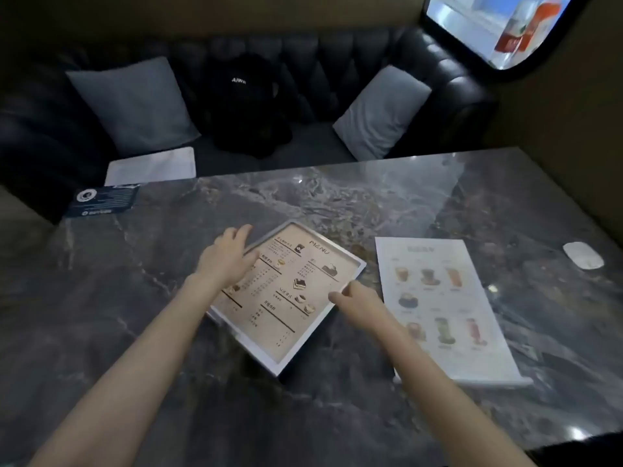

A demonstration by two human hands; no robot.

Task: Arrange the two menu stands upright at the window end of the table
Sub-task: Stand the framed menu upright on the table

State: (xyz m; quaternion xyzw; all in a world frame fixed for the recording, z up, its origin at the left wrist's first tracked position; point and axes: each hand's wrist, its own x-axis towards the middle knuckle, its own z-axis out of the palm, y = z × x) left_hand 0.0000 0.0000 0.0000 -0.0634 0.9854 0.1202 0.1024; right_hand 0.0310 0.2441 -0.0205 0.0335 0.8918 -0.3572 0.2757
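left fingers [243, 231] flat on menu stand's [286, 310] left edge; right fingers [338, 295] pinch right edge

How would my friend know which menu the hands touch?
Find the grey table by the black sofa. Two menus lie flat on it; the left hand and right hand touch the tan menu. It says MENU and lies crooked; the white drinks menu beside it shows cups.
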